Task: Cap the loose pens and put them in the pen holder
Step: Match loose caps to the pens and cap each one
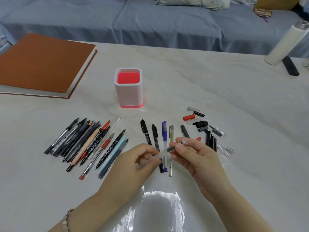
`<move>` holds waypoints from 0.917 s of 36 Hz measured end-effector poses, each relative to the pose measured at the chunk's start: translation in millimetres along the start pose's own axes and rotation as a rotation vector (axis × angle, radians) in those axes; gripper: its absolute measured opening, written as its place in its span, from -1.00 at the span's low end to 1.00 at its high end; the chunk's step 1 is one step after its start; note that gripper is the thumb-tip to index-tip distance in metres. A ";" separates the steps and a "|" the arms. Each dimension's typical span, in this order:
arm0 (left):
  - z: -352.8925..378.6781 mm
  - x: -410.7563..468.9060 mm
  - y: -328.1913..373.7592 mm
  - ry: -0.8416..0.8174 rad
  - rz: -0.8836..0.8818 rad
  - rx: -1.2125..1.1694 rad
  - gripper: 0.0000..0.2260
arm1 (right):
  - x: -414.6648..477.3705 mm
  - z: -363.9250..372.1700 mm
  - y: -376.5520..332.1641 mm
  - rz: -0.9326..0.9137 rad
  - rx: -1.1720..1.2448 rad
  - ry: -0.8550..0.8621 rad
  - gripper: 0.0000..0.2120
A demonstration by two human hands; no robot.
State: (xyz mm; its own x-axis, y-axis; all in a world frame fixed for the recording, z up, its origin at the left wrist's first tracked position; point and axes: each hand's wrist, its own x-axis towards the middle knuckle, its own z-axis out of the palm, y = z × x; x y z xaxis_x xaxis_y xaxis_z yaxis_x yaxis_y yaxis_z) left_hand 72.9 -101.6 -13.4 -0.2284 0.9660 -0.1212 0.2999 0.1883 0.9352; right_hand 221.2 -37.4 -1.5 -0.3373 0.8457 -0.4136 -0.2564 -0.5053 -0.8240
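Capping a pen over the table. The left hand (142, 158) grips the barrel of a translucent pen (164, 152), fingers curled round its rear half. The right hand (192, 153) pinches a clear cap (182, 142) at the pen's tip end. Whether the cap is fully seated cannot be told.

To do this step well, the cap should probably be kept in line with the barrel and pushed straight on until it stops. A tilted cap could smear on the nib.

Beneath the hands lie several capped pens (155, 139). A fan of uncapped pens (87, 144) lies to the left and a scatter of loose caps (209, 131) to the right. The pen holder (128, 69), white with a red interior, stands upright beyond them on the table (217, 91), with no pens visible in it. A brown notebook (41, 64) lies at far left.
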 end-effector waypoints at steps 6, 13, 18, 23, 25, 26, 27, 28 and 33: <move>1.1 2.2 1.4 0.027 0.003 -0.029 -0.90 | -1.0 -2.1 0.7 0.001 -0.012 -0.042 -0.81; 7.3 1.4 6.3 0.070 0.024 -0.047 -0.87 | -2.5 -2.7 1.7 -0.062 -0.062 -0.041 -0.81; 16.1 1.1 10.9 0.104 -0.014 -0.177 -0.88 | -4.9 1.2 2.2 -0.167 -0.109 -0.031 -0.81; 16.7 6.5 15.2 0.006 -0.187 -0.367 -0.72 | -3.9 -0.4 2.8 -0.210 -0.183 -0.004 -0.69; 16.7 9.3 15.1 0.020 -0.115 -0.261 -0.75 | -2.5 0.2 4.9 -0.214 -0.174 0.011 -0.68; 17.0 10.7 13.5 0.036 -0.048 -0.170 -0.78 | -1.6 0.6 6.2 -0.214 -0.159 0.024 -0.68; 16.8 11.3 13.6 0.058 0.028 -0.087 -0.83 | -0.8 1.2 7.3 -0.214 -0.136 0.033 -0.67; 16.4 12.0 11.9 0.088 0.104 -0.015 -0.89 | -0.3 1.8 7.9 -0.216 -0.113 0.038 -0.68; 12.2 13.3 -7.4 0.101 0.297 0.203 -0.88 | 4.1 5.7 17.3 -0.151 -0.081 0.064 -0.76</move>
State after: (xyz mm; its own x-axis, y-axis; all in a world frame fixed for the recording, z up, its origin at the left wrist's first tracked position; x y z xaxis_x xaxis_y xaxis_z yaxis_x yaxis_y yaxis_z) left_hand 78.9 -88.1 -26.0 -0.1908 0.9634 0.1884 0.5419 -0.0566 0.8385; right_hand 210.3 -43.6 -15.2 -0.2410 0.9215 -0.3044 -0.2249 -0.3581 -0.9062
